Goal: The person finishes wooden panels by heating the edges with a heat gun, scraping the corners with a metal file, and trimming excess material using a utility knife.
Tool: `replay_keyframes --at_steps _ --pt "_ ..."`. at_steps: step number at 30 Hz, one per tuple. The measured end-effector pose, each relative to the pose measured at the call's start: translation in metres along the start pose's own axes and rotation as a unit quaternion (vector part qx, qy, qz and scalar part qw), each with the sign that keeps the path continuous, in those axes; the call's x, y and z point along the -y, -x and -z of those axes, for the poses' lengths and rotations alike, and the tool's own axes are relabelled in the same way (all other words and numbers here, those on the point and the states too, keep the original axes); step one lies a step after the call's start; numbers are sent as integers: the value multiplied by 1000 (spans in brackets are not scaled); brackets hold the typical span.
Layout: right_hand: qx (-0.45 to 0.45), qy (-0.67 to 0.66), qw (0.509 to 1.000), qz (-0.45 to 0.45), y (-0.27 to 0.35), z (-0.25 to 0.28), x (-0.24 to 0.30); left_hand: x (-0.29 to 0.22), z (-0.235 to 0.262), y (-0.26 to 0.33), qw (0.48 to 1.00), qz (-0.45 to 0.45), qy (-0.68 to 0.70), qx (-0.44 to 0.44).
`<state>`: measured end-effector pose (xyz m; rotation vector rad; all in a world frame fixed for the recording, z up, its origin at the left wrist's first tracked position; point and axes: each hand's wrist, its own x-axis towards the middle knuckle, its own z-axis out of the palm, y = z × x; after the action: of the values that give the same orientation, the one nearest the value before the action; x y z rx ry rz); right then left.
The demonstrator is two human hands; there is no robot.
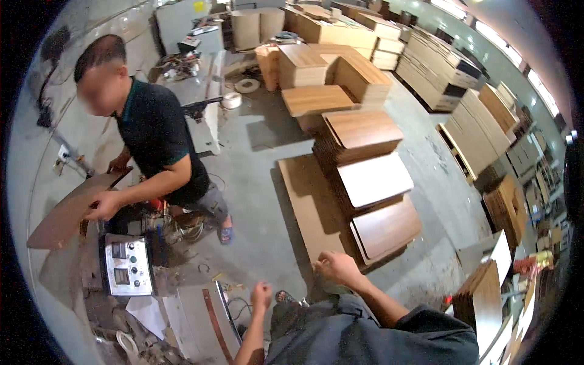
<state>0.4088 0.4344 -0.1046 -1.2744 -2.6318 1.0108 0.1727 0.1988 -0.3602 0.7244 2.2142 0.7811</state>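
Observation:
My left hand is raised in front of my body with its fingers curled closed, and no object shows in it. Beyond it stands a long pale machine table with a brown strip along it. My right hand is also closed, fingers bent in, with nothing visible between them. In the view it overlaps the near end of a brown sheet on the floor. The closest stack of wood-grain panels rises just past my right hand; I see no contact with it.
At the left a co-worker holds a curved brown board beside a control box with gauges. More panel stacks run away from me. Upright boards stand close at my right. A tape roll lies on the floor.

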Motion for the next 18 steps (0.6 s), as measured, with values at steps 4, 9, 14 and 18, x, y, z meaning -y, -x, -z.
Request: replay_keyframes --at_steps 4,9,14,18 --pt "-57 0 995 -85 39 -1 -29 -34 -63 5 919 -158 -316 173" --pt "-106 -2 985 -139 77 -2 -61 -24 -106 22 851 -340 -338 215" --pt "-126 -43 974 -183 84 14 -57 -10 -132 31 861 -400 -196 245" --pt "-113 -15 988 -107 41 15 -23 63 -129 -8 912 -380 -95 122"
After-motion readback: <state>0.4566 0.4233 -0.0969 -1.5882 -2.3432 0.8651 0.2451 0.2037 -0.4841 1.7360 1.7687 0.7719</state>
